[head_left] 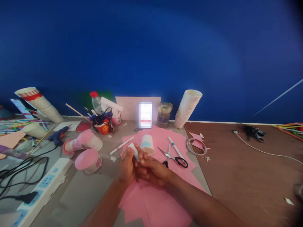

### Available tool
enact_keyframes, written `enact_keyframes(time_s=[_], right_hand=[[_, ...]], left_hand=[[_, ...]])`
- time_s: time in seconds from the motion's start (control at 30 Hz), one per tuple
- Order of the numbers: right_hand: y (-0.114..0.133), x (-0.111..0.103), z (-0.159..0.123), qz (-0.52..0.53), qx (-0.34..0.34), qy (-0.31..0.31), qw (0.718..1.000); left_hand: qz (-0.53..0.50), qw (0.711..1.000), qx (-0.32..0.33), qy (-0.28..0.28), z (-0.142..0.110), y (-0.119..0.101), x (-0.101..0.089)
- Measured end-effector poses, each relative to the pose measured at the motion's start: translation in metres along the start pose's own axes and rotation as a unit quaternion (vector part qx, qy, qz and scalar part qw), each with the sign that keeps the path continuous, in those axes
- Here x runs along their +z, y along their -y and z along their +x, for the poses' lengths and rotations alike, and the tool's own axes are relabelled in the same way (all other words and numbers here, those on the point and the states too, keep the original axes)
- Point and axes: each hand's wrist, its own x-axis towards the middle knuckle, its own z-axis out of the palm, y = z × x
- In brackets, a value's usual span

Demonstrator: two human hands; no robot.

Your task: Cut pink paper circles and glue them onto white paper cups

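From my end I see the left hand (126, 167) pinching a small whitish oblong piece (133, 150), the right hand (153, 168) curled at its lower end, can't tell if gripping, above pink paper sheets (136, 214) beside a blue-patched white paper cup (147, 140).

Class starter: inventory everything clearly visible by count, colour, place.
small piece: one, white, held
paper: several sheets, pink, centre
cup: one, white, on paper
markers: two, white, flanking cup
open scissors: one, black-handled, on paper
tape roll: one, whitish, right
covered cups: several, pinkish, left
cup stacks: two, whitish, back
jug: one, clear, back
bottle: one, clear, back
lit screen: one, white, back
glue gun: one, blue, left
power strip: one, white, left
wall: one, blue, back
left hand: one, centre
right hand: one, centre
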Motion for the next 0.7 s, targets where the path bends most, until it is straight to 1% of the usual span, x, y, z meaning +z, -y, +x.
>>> enact_keyframes(time_s=[0.13, 0.2, 0.27, 0.33, 0.4, 0.43, 0.47, 0.5, 0.53, 0.57, 0.6, 0.63, 0.67, 0.7], right_hand=[[-0.001, -0.004, -0.001, -0.005, 0.026, 0.025, 0.999], [-0.004, -0.004, 0.000, -0.003, 0.019, 0.020, 1.000], [-0.007, -0.003, 0.003, -0.008, -0.003, 0.008, 1.000], [-0.008, -0.002, 0.005, -0.041, -0.026, -0.011, 0.999], [-0.007, -0.001, 0.006, -0.128, -0.034, -0.033, 0.991], [-0.006, 0.000, 0.006, -0.190, -0.029, -0.044, 0.980], [-0.006, 0.002, 0.005, -0.260, -0.026, -0.062, 0.963], [-0.007, 0.004, 0.003, -0.333, -0.032, -0.093, 0.938], [-0.009, 0.006, 0.001, -0.403, -0.040, -0.129, 0.905], [-0.012, 0.008, -0.001, -0.464, -0.061, -0.181, 0.865], [-0.016, 0.011, -0.003, -0.514, -0.078, -0.229, 0.823], [-0.021, 0.013, -0.005, -0.546, -0.079, -0.249, 0.796], [-0.026, 0.015, -0.006, -0.558, -0.066, -0.245, 0.790], [-0.031, 0.016, -0.006, -0.560, -0.055, -0.238, 0.792]], left_hand=[[0.004, 0.999, -0.038, 0.012, 0.000, 0.002, -0.009], [0.005, 0.999, -0.038, 0.014, 0.000, 0.003, -0.011], [0.003, 1.000, -0.026, 0.016, 0.000, 0.003, -0.010], [0.004, 1.000, -0.012, 0.010, 0.000, 0.004, -0.008], [0.008, 1.000, 0.002, -0.004, 0.000, 0.006, -0.006], [0.012, 1.000, 0.009, -0.011, 0.001, 0.006, -0.004], [0.016, 1.000, 0.017, -0.018, 0.001, 0.006, -0.004], [0.020, 0.999, 0.029, -0.023, 0.003, 0.005, -0.004], [0.021, 0.999, 0.042, -0.026, 0.004, 0.001, -0.004], [0.019, 0.998, 0.056, -0.027, 0.006, -0.003, -0.005], [0.001, 0.996, 0.085, -0.034, 0.009, -0.009, -0.007], [-0.025, 0.994, 0.105, -0.034, 0.011, -0.015, -0.010], [-0.057, 0.988, 0.139, -0.045, 0.013, -0.022, -0.013], [-0.081, 0.985, 0.147, -0.045, 0.015, -0.027, -0.016]])
